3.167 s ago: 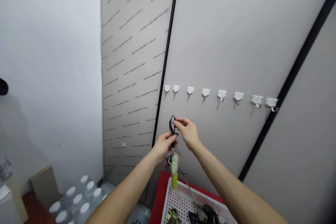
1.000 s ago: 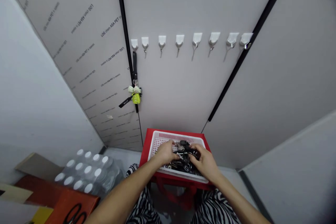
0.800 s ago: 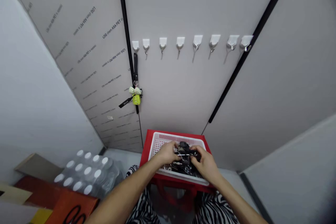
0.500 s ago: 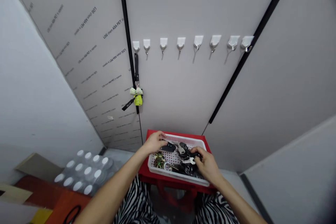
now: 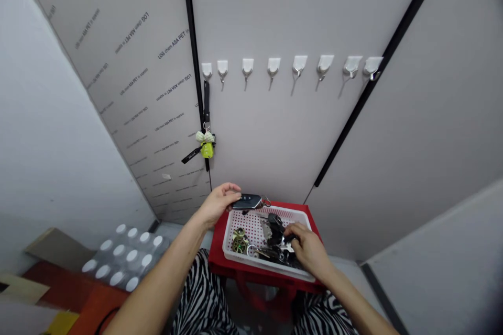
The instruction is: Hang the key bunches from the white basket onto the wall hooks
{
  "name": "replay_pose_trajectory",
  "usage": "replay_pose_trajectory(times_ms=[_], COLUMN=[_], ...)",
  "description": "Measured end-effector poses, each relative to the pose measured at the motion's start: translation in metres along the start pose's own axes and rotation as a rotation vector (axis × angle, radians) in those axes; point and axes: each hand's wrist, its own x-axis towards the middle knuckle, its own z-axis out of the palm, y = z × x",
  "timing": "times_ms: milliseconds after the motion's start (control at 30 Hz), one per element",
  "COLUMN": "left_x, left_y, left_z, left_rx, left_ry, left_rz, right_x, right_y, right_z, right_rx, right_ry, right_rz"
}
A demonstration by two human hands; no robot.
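Observation:
My left hand (image 5: 220,203) pinches a dark car key fob (image 5: 247,201) by its left end, above the back left rim of a white perforated basket (image 5: 231,257). A metal ring (image 5: 266,201) dangles from the fob's right end. Inside the basket my right hand (image 5: 308,246) closes its fingers on a black key (image 5: 290,238), partly covered by the fingertips. Around it lie a jumble of dark keys (image 5: 275,221) and, at the left, a brass-coloured trinket (image 5: 239,243). The basket rests on a red bag (image 5: 218,251) in front of my knees.
A row of white hooks (image 5: 274,66) runs along the wall. From the leftmost one hangs a black strap with a yellow-green key case (image 5: 207,149) and a bow. Several white-capped bottles (image 5: 131,255) stand at the lower left, beside an orange surface (image 5: 92,309).
My left hand has lifted the key fob out of the basket, up and slightly left. My right hand stays among the keys, with only a small shift.

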Motion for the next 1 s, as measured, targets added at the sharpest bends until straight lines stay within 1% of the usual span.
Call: replay_pose_trajectory(times_ms=[67, 133, 167, 200, 267, 333, 400, 467, 567, 633, 667, 733, 800, 867, 1000], left_x=[-0.003, -0.006, -0.008, -0.009, -0.013, -0.015, -0.017, -0.018, -0.02, -0.02, -0.02, -0.018, -0.012, -0.004, 0.012], left_y=[0.001, -0.002, -0.003, -0.005, -0.008, -0.01, -0.012, -0.014, -0.019, -0.023, -0.025, -0.029, -0.032, -0.034, -0.032], left_z=[0.002, 0.007, 0.011, 0.015, 0.023, 0.027, 0.028, 0.025, 0.017, 0.015, 0.015, 0.02, 0.028, 0.037, 0.049], left_rx=[-0.006, 0.001, 0.007, 0.013, 0.028, 0.046, 0.07, 0.106, 0.18, 0.228, 0.248, 0.268, 0.243, 0.159, 0.005], left_ry=[-0.014, -0.016, -0.017, -0.024, -0.063, -0.115, -0.153, -0.196, -0.295, -0.344, -0.342, -0.305, -0.255, -0.2, -0.054], left_rz=[0.012, 0.02, 0.021, 0.021, 0.019, 0.02, 0.011, -0.024, -0.088, -0.111, -0.11, -0.076, 0.014, 0.123, 0.277], right_x=[0.0, 0.002, 0.004, 0.006, 0.013, 0.021, 0.028, 0.034, 0.041, 0.044, 0.046, 0.049, 0.053, 0.059, 0.076], right_y=[-0.009, -0.021, -0.027, -0.033, -0.043, -0.049, -0.054, -0.056, -0.06, -0.063, -0.066, -0.073, -0.082, -0.093, -0.109], right_z=[-0.001, -0.001, -0.001, 0.0, 0.0, 0.0, -0.003, -0.007, -0.011, -0.013, -0.013, -0.012, -0.009, -0.007, -0.008], right_rx=[0.037, 0.174, 0.295, 0.445, 0.777, 1.041, 1.166, 1.193, 1.181, 1.156, 1.14, 1.116, 1.092, 1.043, 0.884], right_ry=[0.042, 0.025, -0.004, -0.031, -0.048, -0.002, 0.062, 0.139, 0.228, 0.218, 0.196, 0.143, 0.098, 0.071, 0.106], right_rz=[-0.028, -0.021, 0.024, 0.099, 0.279, 0.406, 0.435, 0.43, 0.4, 0.365, 0.346, 0.311, 0.291, 0.272, 0.167])
